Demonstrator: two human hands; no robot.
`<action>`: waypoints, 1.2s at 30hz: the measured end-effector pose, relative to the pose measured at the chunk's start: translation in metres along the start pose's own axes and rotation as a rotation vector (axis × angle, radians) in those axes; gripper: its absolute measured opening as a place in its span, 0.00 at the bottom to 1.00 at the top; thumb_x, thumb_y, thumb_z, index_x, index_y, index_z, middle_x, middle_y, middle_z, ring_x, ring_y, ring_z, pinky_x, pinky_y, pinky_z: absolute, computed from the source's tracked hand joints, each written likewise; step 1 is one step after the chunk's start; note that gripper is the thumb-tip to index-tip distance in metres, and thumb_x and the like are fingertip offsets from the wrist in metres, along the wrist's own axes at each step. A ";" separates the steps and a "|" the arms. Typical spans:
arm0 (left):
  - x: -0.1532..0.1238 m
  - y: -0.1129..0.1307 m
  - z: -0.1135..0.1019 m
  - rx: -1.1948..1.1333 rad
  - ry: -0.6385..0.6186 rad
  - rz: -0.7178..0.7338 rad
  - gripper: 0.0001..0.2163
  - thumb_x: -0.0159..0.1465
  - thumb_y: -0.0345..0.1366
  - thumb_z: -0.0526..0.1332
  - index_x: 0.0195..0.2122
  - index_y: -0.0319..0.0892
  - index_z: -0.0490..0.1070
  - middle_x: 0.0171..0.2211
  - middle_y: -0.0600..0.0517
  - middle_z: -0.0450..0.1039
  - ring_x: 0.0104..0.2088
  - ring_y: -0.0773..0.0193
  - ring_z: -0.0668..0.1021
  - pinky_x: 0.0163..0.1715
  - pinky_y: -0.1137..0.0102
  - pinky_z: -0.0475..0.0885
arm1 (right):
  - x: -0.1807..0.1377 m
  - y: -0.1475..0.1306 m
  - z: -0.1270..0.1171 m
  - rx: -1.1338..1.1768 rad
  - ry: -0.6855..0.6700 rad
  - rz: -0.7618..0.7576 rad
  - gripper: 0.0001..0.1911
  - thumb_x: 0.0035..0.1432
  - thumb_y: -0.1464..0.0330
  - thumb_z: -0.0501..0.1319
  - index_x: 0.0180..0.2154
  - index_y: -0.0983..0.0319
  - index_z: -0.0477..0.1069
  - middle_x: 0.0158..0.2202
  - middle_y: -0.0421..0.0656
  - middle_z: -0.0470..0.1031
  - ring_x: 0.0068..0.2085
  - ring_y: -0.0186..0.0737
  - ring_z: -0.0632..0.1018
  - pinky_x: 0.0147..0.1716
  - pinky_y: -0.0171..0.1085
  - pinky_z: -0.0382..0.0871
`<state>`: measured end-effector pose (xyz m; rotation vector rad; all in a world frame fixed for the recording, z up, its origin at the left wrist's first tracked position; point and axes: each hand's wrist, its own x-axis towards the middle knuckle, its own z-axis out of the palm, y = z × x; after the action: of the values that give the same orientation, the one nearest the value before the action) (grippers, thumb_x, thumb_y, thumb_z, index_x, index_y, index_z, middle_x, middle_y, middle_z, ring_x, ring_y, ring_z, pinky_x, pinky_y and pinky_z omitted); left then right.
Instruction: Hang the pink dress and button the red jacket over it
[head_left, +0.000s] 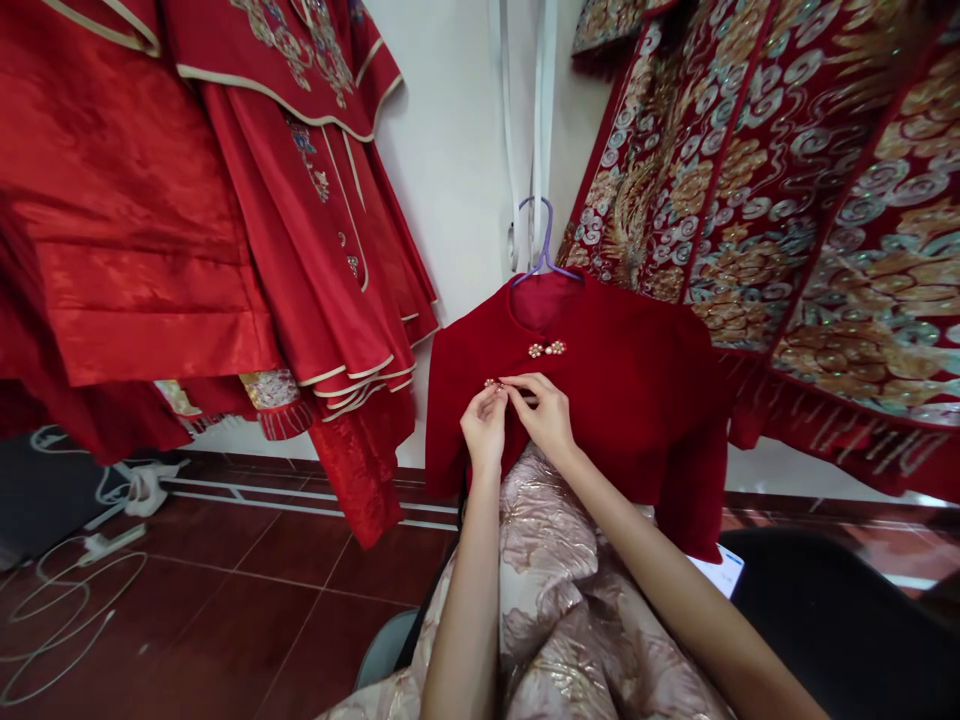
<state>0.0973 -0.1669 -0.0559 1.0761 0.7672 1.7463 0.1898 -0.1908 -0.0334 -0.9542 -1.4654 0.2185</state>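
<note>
A dark red velvet jacket hangs from a purple hanger. Below its neckline, a gold-and-pearl clasp spans the front opening. Lower down is a second, similar clasp, partly covered by fingertips. My left hand pinches this lower clasp from the left. From the other side, my right hand meets it, thumb and index finger closed at the same clasp. Pale pink brocade fabric with a metallic sheen lies beneath my forearms.
Red garments with cream piping hang at left. A heavily embroidered red-and-gold garment hangs at right. White cables and a power strip lie on the tiled floor. A black chair stands at lower right.
</note>
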 end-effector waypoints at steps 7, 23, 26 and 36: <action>0.004 -0.003 -0.003 0.071 0.007 0.071 0.11 0.53 0.32 0.66 0.37 0.35 0.76 0.37 0.44 0.79 0.38 0.62 0.80 0.47 0.64 0.73 | -0.001 0.005 0.000 0.033 -0.016 -0.026 0.13 0.61 0.64 0.56 0.42 0.59 0.76 0.42 0.45 0.75 0.43 0.38 0.76 0.41 0.37 0.76; 0.001 -0.010 -0.042 0.347 -0.189 -0.126 0.02 0.59 0.28 0.60 0.33 0.38 0.71 0.29 0.48 0.76 0.31 0.67 0.78 0.40 0.67 0.74 | -0.043 0.019 -0.084 0.049 -0.347 0.318 0.14 0.57 0.59 0.60 0.41 0.59 0.77 0.40 0.44 0.79 0.40 0.41 0.80 0.43 0.43 0.75; -0.010 -0.013 -0.045 0.418 -0.212 -0.218 0.05 0.55 0.27 0.63 0.33 0.38 0.70 0.27 0.52 0.73 0.26 0.70 0.76 0.32 0.70 0.76 | -0.053 0.027 -0.104 0.006 -0.356 0.344 0.14 0.56 0.59 0.60 0.42 0.58 0.76 0.40 0.44 0.79 0.40 0.41 0.79 0.42 0.42 0.75; -0.038 -0.020 -0.022 0.614 -0.393 -0.347 0.19 0.46 0.25 0.68 0.35 0.41 0.60 0.32 0.52 0.70 0.24 0.67 0.75 0.23 0.68 0.75 | -0.064 0.045 -0.071 -0.018 -0.356 0.337 0.15 0.48 0.62 0.66 0.38 0.62 0.72 0.30 0.40 0.74 0.31 0.34 0.75 0.33 0.35 0.73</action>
<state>0.0925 -0.1947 -0.0945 1.5227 1.1864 0.9754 0.2620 -0.2329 -0.0979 -1.2198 -1.6205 0.6502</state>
